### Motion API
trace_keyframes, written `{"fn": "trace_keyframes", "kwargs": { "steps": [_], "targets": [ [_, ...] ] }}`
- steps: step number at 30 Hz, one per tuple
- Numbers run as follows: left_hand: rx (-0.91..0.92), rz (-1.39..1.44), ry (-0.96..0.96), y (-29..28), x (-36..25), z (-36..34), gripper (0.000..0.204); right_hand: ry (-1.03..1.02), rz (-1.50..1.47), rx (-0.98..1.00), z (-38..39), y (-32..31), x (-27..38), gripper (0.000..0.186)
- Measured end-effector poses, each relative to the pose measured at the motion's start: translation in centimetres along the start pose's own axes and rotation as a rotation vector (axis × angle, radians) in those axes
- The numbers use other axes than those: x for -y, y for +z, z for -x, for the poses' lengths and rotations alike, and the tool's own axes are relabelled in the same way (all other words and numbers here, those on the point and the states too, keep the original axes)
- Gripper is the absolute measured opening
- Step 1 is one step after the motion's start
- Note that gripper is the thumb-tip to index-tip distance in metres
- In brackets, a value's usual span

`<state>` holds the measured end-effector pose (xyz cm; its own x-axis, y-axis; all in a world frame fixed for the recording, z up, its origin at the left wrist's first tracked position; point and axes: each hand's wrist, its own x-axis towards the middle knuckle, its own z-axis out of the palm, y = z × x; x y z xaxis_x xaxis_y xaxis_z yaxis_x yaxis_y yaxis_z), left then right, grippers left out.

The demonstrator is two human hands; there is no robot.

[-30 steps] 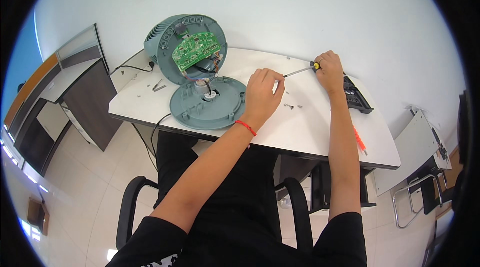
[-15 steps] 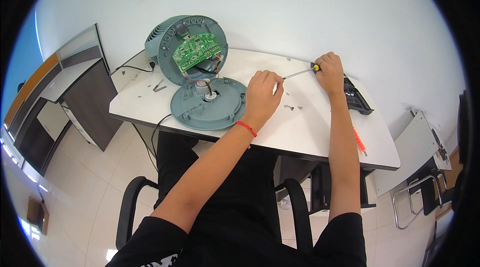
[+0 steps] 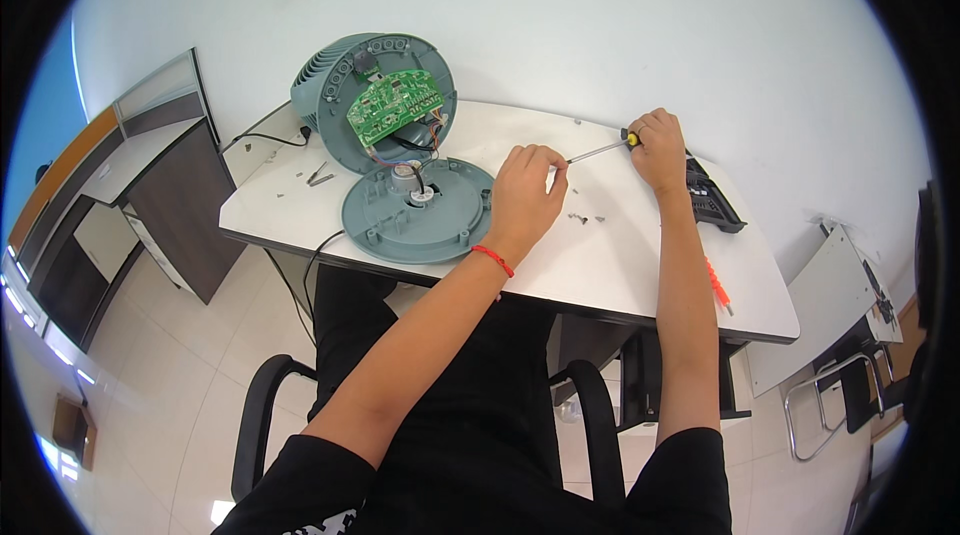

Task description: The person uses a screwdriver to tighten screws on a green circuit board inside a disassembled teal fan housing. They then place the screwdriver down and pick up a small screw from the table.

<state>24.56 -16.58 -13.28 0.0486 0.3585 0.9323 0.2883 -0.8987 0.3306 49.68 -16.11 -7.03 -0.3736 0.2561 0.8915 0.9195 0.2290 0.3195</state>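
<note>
My right hand (image 3: 658, 149) is closed round the yellow-and-black handle of a screwdriver (image 3: 598, 150), whose thin shaft points left. At its tip, the fingers of my left hand (image 3: 527, 193) are pinched together; whatever small thing they hold is too small to make out. Left of that hand lies a round grey-green base plate (image 3: 400, 230) with a motor in its middle. Behind the plate, a grey-green ribbed housing (image 3: 330, 120) lies on its side, its open face showing a green circuit board (image 3: 397, 107). Wires run from the housing to the plate.
Several small screws (image 3: 580, 220) lie on the white table (image 3: 620, 265). A black tool case (image 3: 712, 200) sits beyond my right forearm, with an orange-handled screwdriver (image 3: 716, 285) nearer the edge. Tweezers (image 3: 319, 176) rest at the left. A black cord (image 3: 318, 250) hangs over the front edge.
Both hands hold nearly the same place, with the screwdriver's tip still at my left fingertips. The picture has shifted very slightly.
</note>
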Motion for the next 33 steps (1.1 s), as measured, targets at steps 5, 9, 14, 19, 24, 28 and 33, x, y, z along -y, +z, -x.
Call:
{"fn": "trace_keyframes", "kwargs": {
  "steps": [5,9,14,19,24,28,33],
  "targets": [
    [0.03,-0.021,-0.001,-0.09,0.3,0.06,0.01,-0.003,-0.011,-0.001,-0.02,-0.04,0.03,0.019],
    [0.021,-0.01,-0.005,0.01,0.32,0.08,0.011,0.011,-0.018,0.006,0.02,0.06,0.02,0.018],
    [0.007,0.013,-0.012,-0.02,0.16,0.04,0.011,0.041,-0.059,0.044,0.11,0.18,0.12,0.018],
    [-0.008,0.037,-0.004,-0.05,-0.04,0.02,0.012,0.056,-0.081,0.068,0.25,0.37,-0.04,0.017],
    [0.019,0.058,-0.04,-0.17,-0.22,-0.05,0.016,0.052,-0.122,0.104,0.27,0.55,-0.11,0.017],
    [0.04,0.069,-0.089,-0.31,-0.49,-0.1,0.019,0.055,-0.135,0.106,0.32,0.62,-0.02,0.017],
    [0.046,0.055,-0.101,-0.33,-0.53,-0.11,0.02,0.064,-0.129,0.116,0.37,0.66,-0.04,0.018]
  ]
}}
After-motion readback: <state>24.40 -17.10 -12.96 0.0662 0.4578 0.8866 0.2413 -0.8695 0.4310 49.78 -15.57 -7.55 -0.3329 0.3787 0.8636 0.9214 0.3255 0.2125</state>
